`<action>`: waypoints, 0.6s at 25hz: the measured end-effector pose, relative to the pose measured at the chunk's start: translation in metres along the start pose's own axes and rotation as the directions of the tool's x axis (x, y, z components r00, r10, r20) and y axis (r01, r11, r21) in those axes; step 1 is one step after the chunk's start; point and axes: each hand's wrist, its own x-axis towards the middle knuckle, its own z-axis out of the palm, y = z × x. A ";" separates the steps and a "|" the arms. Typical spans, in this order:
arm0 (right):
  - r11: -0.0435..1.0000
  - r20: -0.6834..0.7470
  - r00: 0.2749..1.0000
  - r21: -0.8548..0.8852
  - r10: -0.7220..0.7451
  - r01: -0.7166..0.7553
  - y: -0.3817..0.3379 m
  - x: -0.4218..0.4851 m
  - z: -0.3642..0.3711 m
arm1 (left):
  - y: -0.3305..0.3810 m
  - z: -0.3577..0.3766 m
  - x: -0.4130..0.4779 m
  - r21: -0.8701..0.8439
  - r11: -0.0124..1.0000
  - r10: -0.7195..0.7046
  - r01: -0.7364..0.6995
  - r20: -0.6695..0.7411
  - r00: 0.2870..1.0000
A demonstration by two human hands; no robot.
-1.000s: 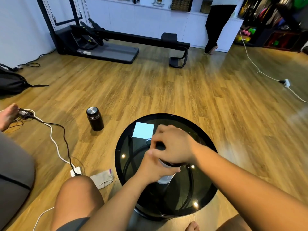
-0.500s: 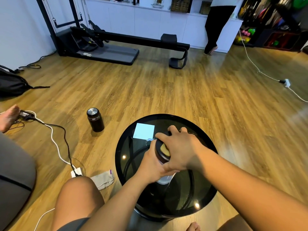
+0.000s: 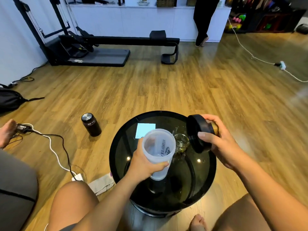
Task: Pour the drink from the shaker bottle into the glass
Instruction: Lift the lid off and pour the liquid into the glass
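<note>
Tabletop (image 3: 206, 185): round, dark glass. Shaker bottle (image 3: 159, 152): upright, lid off, left hand (image 3: 143, 165) w/ fingers wrapped round its body. Lid (image 3: 199, 133): clamped in right hand (image 3: 220, 144), off to the right. Glass (image 3: 181, 142): just right of bottle, btwn bottle and lid; pour likely tips rightward.

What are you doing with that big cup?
A person sits at a round black glass table. The left hand holds a cloudy plastic shaker bottle, open at the top. The right hand holds the bottle's black screw lid off to the side. A small clear glass stands on the table between them. Nothing is pouring yet.
</note>
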 end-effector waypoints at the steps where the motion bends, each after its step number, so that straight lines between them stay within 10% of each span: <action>1: 0.974 -0.037 0.995 0.211 0.090 -0.080 0.018 -0.003 -0.008 | -0.001 -0.005 0.000 -0.005 1.000 -0.005 0.005 -0.010 1.000; 6: 0.683 -0.052 0.908 0.677 0.416 -0.274 0.102 -0.030 -0.039 | -0.002 -0.002 -0.001 0.014 1.000 0.016 -0.015 -0.062 0.998; 15: 0.609 -0.033 0.846 0.708 0.533 -0.356 0.172 -0.030 -0.041 | -0.005 0.002 0.005 0.042 0.999 0.032 -0.029 -0.078 0.996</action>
